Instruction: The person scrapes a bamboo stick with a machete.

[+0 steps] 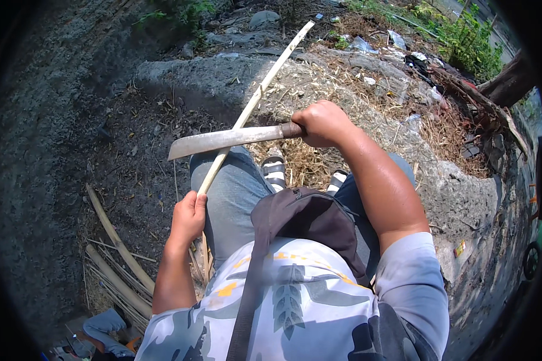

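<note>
A long, pale strip of wood or bamboo (265,85) slants up and away from my left thigh. My left hand (190,215) is closed around its near end. In my right hand (324,123) is the dark handle of a machete (232,140), gripped in a fist. The broad, worn blade points left and lies across the strip above my left knee, covering a short piece of it. From this view I cannot tell how deep the edge sits in the strip.
Bamboo poles (119,237) and thin strips lie at the lower left. A dark bag (307,219) hangs at my lap. Dry shavings (445,135) and litter cover the ground ahead, near a tree trunk (512,81). Another person's leg (105,328) shows at the lower left.
</note>
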The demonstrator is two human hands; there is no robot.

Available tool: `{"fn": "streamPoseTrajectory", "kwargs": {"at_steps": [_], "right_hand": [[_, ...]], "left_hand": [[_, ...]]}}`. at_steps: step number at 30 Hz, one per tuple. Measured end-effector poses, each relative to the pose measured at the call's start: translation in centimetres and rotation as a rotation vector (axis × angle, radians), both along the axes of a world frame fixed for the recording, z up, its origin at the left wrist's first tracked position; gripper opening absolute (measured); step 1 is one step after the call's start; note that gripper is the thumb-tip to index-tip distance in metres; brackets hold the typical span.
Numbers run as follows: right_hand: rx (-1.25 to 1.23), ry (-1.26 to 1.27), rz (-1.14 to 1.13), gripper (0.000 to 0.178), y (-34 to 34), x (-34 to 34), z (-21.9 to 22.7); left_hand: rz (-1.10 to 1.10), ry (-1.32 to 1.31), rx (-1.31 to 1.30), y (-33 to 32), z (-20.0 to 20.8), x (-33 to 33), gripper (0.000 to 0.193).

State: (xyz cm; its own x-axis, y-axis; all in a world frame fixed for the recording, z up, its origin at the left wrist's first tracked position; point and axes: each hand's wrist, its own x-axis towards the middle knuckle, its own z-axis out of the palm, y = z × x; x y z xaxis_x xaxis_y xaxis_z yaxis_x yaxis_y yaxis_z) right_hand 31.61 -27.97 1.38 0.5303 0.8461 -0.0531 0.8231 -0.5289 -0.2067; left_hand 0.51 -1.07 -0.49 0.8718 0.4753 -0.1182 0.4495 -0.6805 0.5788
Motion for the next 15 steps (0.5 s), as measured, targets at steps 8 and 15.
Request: {"fn": "streamPoseTrajectory", "kwargs": {"at_steps": [8,15], "right_hand": [[0.152,0.284,-0.478,0.024,-4.2,5.9,-2.7],[0.203,0.389,-0.383,0.022,-2.7,3.3,-0.2]], "left_hand": [[-0.030,-0.052,0.015,-0.3,0.2,0.2,0.040],[-0.025,-0.064,-0.007,0.2,-0.3,-0.2,0.040]]}}
